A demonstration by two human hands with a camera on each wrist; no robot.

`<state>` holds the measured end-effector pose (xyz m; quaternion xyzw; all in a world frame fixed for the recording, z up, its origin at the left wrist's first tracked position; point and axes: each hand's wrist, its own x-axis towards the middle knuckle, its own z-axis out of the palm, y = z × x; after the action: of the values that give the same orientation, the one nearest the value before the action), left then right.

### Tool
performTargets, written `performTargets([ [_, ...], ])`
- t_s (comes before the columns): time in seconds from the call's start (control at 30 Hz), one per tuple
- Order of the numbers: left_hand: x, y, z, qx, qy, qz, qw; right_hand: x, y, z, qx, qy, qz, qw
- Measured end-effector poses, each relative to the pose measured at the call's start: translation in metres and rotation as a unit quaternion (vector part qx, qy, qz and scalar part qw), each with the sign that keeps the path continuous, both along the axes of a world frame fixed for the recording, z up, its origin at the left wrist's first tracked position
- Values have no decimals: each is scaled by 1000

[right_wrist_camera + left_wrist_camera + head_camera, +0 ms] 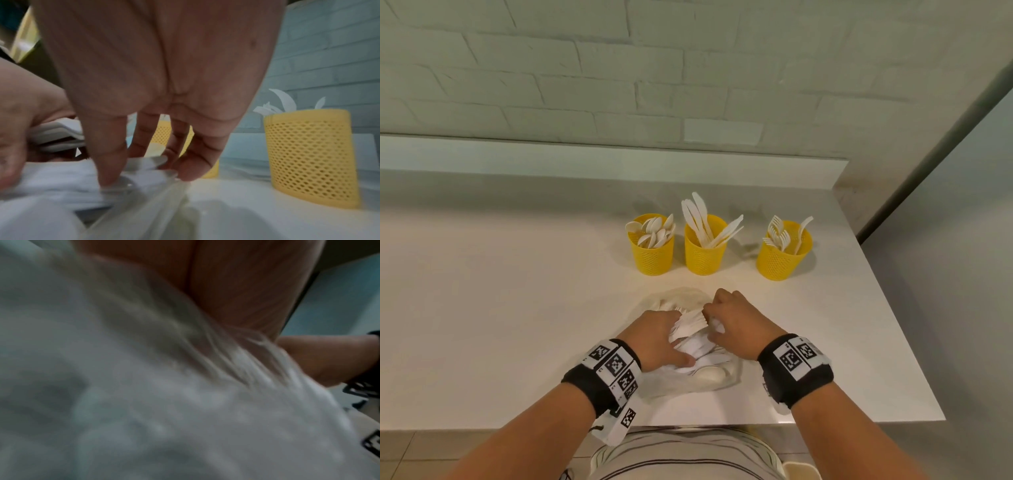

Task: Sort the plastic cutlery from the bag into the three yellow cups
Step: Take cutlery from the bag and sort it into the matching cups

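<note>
Three yellow cups (pixel 703 245) stand in a row at the back of the white counter (pixel 500 308) — spoons in the left one, knives in the middle, forks on the right — and each is already partly filled. Just in front of them lies the clear plastic bag (pixel 688 380), with both hands buried in its mouth. The left hand (pixel 659 337) is curled round a fanned bundle of white cutlery (pixel 690 325), which looks like handles; the right hand (pixel 739 325) has its fingers bent down, fingertips (pixel 109 177) pressing into film and pieces, though whether it pinches one I cannot tell. These pieces should be feather-light, stiff yet snappable, and slick against each other — best taken by the handles, a few at a time. That bag is limp and will drag along unless held down.
</note>
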<state>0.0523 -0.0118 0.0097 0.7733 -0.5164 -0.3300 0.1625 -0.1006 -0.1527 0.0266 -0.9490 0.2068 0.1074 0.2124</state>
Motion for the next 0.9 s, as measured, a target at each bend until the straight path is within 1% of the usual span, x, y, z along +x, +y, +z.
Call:
performTargets([
  [0.07,-3,0,-2,-5,-26,-6,1000,2,-2,-1,10,-23,-18,1000],
  [0.23,0,0,-4,-4,-47,-7,999,-2,-2,-6,36,-64,-57,996],
  [0.4,-6,-2,-5,-14,-123,-17,992,0,6,-9,63,-87,-61,992],
  [0.5,-5,-3,0,-10,-152,-19,988,-1,7,-8,71,-122,-92,986],
  [0.6,-2,0,2,3,-145,-14,989,-7,8,-6,91,-177,-128,972],
  [0.67,2,1,-2,0,-116,-11,993,-13,7,-6,96,-187,-137,968],
  [0.8,6,1,-11,4,-96,-55,994,-18,6,-12,106,-141,-136,975],
  [0.9,13,-1,-8,-7,-57,-51,997,-16,6,-17,96,-117,-138,979],
])
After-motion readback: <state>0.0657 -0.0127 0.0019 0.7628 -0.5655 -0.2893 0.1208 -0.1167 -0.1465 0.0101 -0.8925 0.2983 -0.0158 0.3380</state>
